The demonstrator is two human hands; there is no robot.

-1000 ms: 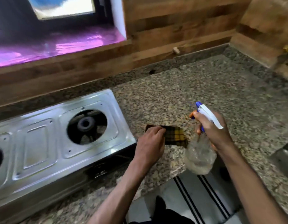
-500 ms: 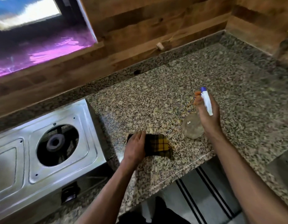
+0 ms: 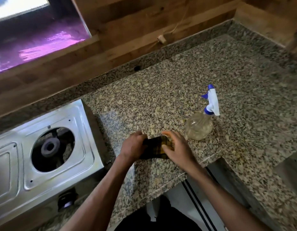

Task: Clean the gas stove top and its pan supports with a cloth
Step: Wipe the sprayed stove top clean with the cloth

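Observation:
A folded dark plaid cloth with yellow stripes (image 3: 155, 146) lies on the granite counter (image 3: 161, 100), right of the stove. My left hand (image 3: 132, 147) grips its left end and my right hand (image 3: 176, 147) holds its right end, so much of the cloth is covered. The steel gas stove (image 3: 87, 140) sits at the left with its right burner (image 3: 50, 146) exposed in a round opening; no pan support is on it. A clear spray bottle (image 3: 199, 125) with a white and blue trigger head stands free on the counter, right of my hands.
A wooden wall with a window ledge runs along the back. A small cork-like piece (image 3: 161, 39) hangs on a cord against the wall. A black stove knob (image 3: 67, 198) faces front. The counter edge steps back near my right forearm, with striped floor below.
My right hand has let go of the spray bottle, which now stands on the counter, and has moved left onto the cloth. The view has shifted right, and the stove sits further left.

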